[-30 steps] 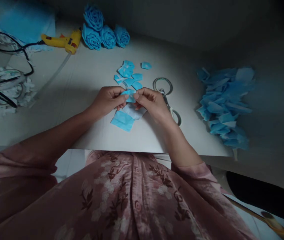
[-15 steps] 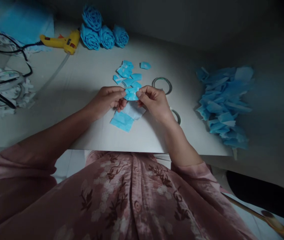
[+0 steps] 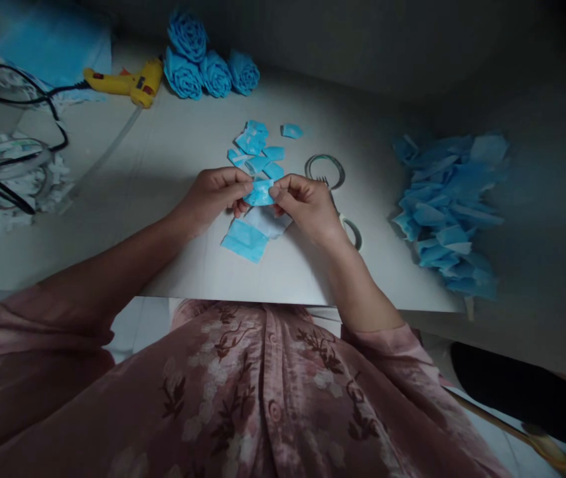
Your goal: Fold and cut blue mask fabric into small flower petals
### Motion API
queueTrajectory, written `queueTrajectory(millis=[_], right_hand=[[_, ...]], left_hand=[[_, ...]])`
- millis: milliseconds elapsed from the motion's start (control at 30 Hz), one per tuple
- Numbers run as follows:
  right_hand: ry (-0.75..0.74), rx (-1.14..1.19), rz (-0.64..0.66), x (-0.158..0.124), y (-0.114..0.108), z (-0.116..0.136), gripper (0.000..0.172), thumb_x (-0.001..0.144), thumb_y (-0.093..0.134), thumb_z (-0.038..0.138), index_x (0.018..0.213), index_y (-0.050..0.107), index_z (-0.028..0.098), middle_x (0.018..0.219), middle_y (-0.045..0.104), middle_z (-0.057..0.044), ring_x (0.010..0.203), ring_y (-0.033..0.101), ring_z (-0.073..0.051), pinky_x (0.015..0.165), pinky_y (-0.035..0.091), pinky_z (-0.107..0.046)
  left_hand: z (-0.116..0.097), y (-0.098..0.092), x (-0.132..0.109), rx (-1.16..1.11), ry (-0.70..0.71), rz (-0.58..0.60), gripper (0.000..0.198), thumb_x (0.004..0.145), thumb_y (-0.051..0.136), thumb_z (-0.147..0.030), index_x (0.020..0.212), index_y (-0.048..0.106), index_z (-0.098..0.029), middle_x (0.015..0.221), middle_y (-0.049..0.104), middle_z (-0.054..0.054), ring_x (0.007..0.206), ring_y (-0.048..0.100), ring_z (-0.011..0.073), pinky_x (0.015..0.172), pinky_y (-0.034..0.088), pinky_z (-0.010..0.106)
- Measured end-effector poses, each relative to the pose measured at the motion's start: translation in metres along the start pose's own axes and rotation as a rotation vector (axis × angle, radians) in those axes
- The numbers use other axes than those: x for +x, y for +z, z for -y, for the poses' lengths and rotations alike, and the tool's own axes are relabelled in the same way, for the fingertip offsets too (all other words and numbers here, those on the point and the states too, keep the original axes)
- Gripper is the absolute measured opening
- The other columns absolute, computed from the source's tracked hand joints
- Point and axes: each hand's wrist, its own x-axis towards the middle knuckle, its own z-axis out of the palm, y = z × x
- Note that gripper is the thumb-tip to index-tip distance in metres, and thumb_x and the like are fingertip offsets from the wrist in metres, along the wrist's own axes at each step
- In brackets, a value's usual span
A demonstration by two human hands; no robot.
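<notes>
Between my two hands is a small blue petal (image 3: 259, 192) that looks like crepe paper or thin fabric. My left hand (image 3: 217, 197) pinches its left end between thumb and fingers. At its right end, my right hand (image 3: 307, 202) grips it the same way. Just beyond the fingertips lies a loose group of similar blue pieces (image 3: 253, 137), with one single piece (image 3: 291, 131) apart to the right. Below the hands rest a flat blue square (image 3: 245, 240) and a paler piece (image 3: 273, 222), partly covered by my fingers.
A yellow glue gun (image 3: 131, 83) with a black cord lies at the back left beside several blue rolled roses (image 3: 215, 74). White scraps (image 3: 8, 212) sit at left. A ring-shaped roll (image 3: 338, 162) and scissors handle (image 3: 355, 232) are by my right hand; blue pieces (image 3: 446, 206) pile at right.
Both hands still hold the petal, which has tipped and shifted slightly down and left between the fingers. The whole view has moved a little; the things on the table look unmoved.
</notes>
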Motion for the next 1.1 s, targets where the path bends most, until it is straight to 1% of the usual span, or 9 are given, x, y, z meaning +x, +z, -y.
queueTrajectory(millis=[133, 300, 500, 667, 767, 833, 900, 1000, 1100], right_hand=[[-0.011, -0.001, -0.004, 0.001, 0.0, -0.002, 0.03, 0.09, 0.078, 0.046, 0.079, 0.066, 0.022, 0.068, 0.061, 0.003, 0.062, 0.056, -0.011, 0.061, 0.048, -0.027], [0.009, -0.019, 0.004, 0.001, 0.0, 0.0, 0.032, 0.09, 0.079, 0.049, 0.079, 0.066, 0.022, 0.068, 0.06, 0.003, 0.063, 0.056, -0.012, 0.062, 0.048, -0.027], [0.013, -0.01, 0.003, 0.001, 0.001, -0.001, 0.034, 0.089, 0.08, 0.051, 0.078, 0.066, 0.022, 0.066, 0.058, 0.004, 0.061, 0.054, -0.011, 0.06, 0.047, -0.027], [0.032, -0.02, 0.002, 0.0, 0.004, -0.001, 0.033, 0.088, 0.081, 0.049, 0.076, 0.066, 0.022, 0.064, 0.058, 0.004, 0.061, 0.053, -0.011, 0.06, 0.047, -0.027], [0.039, -0.004, -0.008, 0.0, 0.0, 0.001, 0.038, 0.087, 0.082, 0.054, 0.078, 0.07, 0.02, 0.067, 0.063, 0.002, 0.062, 0.056, -0.012, 0.062, 0.05, -0.027], [0.03, 0.004, -0.071, 0.001, -0.01, 0.007, 0.041, 0.088, 0.08, 0.06, 0.083, 0.073, 0.02, 0.073, 0.068, 0.0, 0.067, 0.061, -0.013, 0.064, 0.053, -0.027], [-0.01, 0.002, -0.2, 0.0, -0.029, 0.018, 0.041, 0.09, 0.077, 0.063, 0.09, 0.075, 0.022, 0.079, 0.07, -0.001, 0.073, 0.066, -0.013, 0.065, 0.054, -0.027], [-0.109, -0.009, -0.396, -0.004, -0.061, 0.037, 0.032, 0.093, 0.075, 0.057, 0.097, 0.078, 0.025, 0.081, 0.072, -0.001, 0.072, 0.067, -0.013, 0.063, 0.054, -0.026], [-0.139, -0.097, -0.45, -0.011, -0.087, 0.043, 0.027, 0.092, 0.076, 0.051, 0.1, 0.079, 0.026, 0.08, 0.074, -0.001, 0.07, 0.067, -0.014, 0.061, 0.053, -0.027]], left_hand=[[-0.006, 0.003, -0.002, -0.08, -0.015, 0.035, 0.026, 0.092, 0.075, -0.039, 0.076, 0.069, -0.019, 0.061, 0.064, 0.001, 0.054, 0.061, 0.0129, 0.051, 0.047, 0.025], [-0.007, 0.003, -0.003, -0.002, -0.054, 0.073, 0.017, 0.085, 0.081, -0.026, 0.078, 0.069, -0.018, 0.062, 0.066, 0.0, 0.053, 0.061, 0.0113, 0.051, 0.047, 0.022], [-0.004, 0.002, -0.002, 0.058, -0.023, 0.074, 0.016, 0.083, 0.08, -0.017, 0.074, 0.067, -0.017, 0.06, 0.066, 0.0, 0.051, 0.059, 0.0095, 0.05, 0.047, 0.021], [-0.001, 0.002, -0.001, 0.052, 0.011, 0.077, 0.017, 0.082, 0.081, -0.021, 0.072, 0.067, -0.017, 0.06, 0.066, -0.001, 0.05, 0.057, 0.0086, 0.05, 0.046, 0.02], [0.002, 0.0, -0.001, 0.029, 0.038, 0.07, 0.018, 0.079, 0.084, -0.024, 0.073, 0.068, -0.018, 0.06, 0.067, -0.001, 0.049, 0.058, 0.009, 0.049, 0.045, 0.021], [0.002, -0.001, 0.0, 0.019, 0.054, 0.042, 0.017, 0.078, 0.083, -0.025, 0.072, 0.068, -0.018, 0.059, 0.066, -0.001, 0.048, 0.057, 0.0089, 0.048, 0.043, 0.021], [0.002, -0.001, 0.0, 0.014, 0.045, -0.008, 0.016, 0.079, 0.081, -0.025, 0.072, 0.068, -0.019, 0.058, 0.065, -0.002, 0.048, 0.057, 0.0092, 0.048, 0.043, 0.021], [0.0, -0.001, 0.0, -0.005, 0.017, -0.061, 0.016, 0.08, 0.078, -0.024, 0.07, 0.066, -0.019, 0.06, 0.066, -0.001, 0.049, 0.058, 0.0096, 0.048, 0.043, 0.022], [-0.001, 0.001, -0.002, 0.0, 0.009, -0.05, 0.018, 0.08, 0.079, -0.026, 0.069, 0.066, -0.02, 0.061, 0.066, -0.001, 0.05, 0.057, 0.0097, 0.05, 0.046, 0.023]])
